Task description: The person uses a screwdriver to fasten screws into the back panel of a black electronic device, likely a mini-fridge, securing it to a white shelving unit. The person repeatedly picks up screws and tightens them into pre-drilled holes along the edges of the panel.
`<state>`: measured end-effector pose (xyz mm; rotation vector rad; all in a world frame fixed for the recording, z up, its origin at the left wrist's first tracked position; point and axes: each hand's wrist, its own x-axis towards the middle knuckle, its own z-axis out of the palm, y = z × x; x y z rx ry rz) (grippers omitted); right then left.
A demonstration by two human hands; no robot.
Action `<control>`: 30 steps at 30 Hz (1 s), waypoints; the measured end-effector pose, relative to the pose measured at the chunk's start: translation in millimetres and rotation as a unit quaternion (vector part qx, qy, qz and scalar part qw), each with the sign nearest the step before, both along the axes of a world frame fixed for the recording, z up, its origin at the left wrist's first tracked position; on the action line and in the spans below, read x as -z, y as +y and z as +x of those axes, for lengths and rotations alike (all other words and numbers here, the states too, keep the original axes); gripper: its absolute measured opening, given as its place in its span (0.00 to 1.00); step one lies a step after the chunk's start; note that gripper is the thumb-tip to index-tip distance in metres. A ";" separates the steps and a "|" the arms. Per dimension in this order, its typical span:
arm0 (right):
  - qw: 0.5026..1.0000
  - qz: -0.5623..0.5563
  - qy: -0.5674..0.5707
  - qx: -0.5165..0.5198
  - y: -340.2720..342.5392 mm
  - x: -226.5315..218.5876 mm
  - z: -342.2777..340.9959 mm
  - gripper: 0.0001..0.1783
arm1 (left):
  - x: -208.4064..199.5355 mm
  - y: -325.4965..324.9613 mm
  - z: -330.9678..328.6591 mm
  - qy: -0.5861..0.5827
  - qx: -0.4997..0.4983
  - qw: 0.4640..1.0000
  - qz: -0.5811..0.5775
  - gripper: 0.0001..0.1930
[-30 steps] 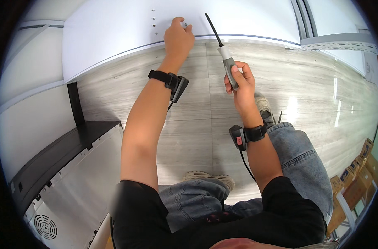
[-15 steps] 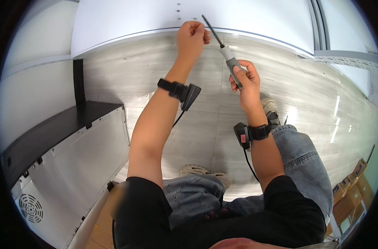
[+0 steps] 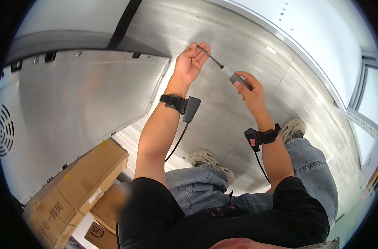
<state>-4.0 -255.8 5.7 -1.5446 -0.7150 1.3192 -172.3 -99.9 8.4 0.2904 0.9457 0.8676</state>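
A screwdriver (image 3: pixel 227 71) with a grey handle and a long dark shaft slants up and to the left. My right hand (image 3: pixel 251 89) is closed around its handle, the thumb lying along the near side. The shaft's tip reaches the fingertips of my left hand (image 3: pixel 190 64). There, thumb and forefinger meet in a pinch at the tip, while the other fingers stretch out with the palm turned up. Whatever sits between the pinching fingers is too small to make out. Both hands are in the air above the floor.
To the left stands a large metal cabinet panel (image 3: pixel 89 91) with a round vent. Cardboard boxes (image 3: pixel 79 186) lie at the lower left. A white panel (image 3: pixel 313 29) with a row of small holes runs along the upper right, above the grey tiled floor (image 3: pixel 234 124).
My view has swung left, bringing the metal cabinet and boxes further in. My left hand has turned from a curled fist to palm up, and the screwdriver tip has come to its fingertips.
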 end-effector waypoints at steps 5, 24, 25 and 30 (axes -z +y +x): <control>0.996 0.029 -0.069 -0.049 11.7 -3.1 -31.6 0.15 | 13.0 -6.0 -48.0 0.025 -0.032 0.999 -0.008 0.08; 0.988 -0.026 -0.087 -0.128 22.8 54.4 -105.3 0.17 | 90.7 -3.3 -116.3 0.138 -0.097 0.983 -0.076 0.10; 0.989 -0.024 -0.085 -0.121 25.4 55.3 -108.1 0.17 | 91.8 0.0 -115.7 0.133 -0.109 0.983 -0.067 0.10; 0.992 -0.009 -0.084 -0.097 33.8 64.8 -115.2 0.17 | 94.7 11.3 -112.4 0.138 -0.127 0.981 -0.054 0.09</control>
